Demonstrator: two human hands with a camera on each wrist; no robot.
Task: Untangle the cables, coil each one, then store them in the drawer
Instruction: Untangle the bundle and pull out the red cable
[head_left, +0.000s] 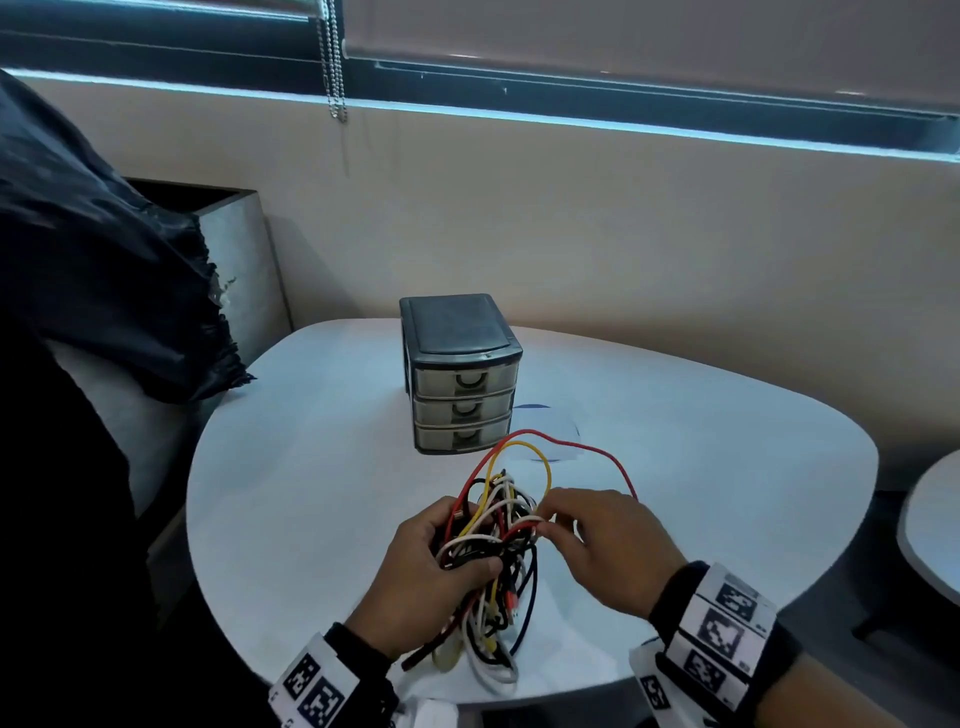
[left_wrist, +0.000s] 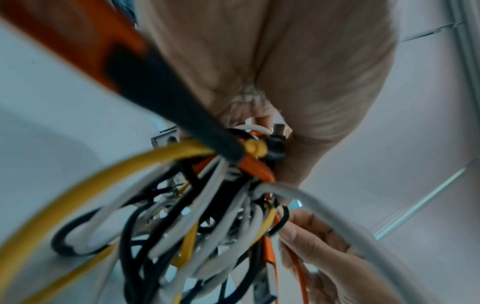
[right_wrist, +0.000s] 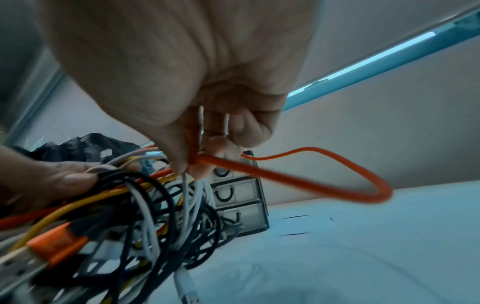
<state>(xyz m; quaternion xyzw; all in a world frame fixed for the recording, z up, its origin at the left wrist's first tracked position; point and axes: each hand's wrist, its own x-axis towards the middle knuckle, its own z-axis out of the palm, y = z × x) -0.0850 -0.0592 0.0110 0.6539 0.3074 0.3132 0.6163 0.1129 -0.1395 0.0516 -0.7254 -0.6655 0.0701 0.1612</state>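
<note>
A tangle of red, yellow, white and black cables (head_left: 493, 551) hangs above the white table (head_left: 311, 493), its lower ends trailing onto the top. My left hand (head_left: 441, 561) grips the bundle (left_wrist: 207, 216) from the left, fingers curled round it. My right hand (head_left: 582, 530) pinches the red-orange cable (right_wrist: 298, 181) between thumb and fingertips at the tangle's right side; that cable (head_left: 571, 444) loops out to the right. Behind stands a small grey three-drawer unit (head_left: 460, 374), all drawers closed, also in the right wrist view as the drawer unit (right_wrist: 239, 195).
A dark crumpled bag (head_left: 104, 260) lies on a seat at the left, beside a grey box (head_left: 239, 270). A second white table edge (head_left: 935, 519) shows at the far right. A wall and window with a bead chain (head_left: 332, 67) stand behind.
</note>
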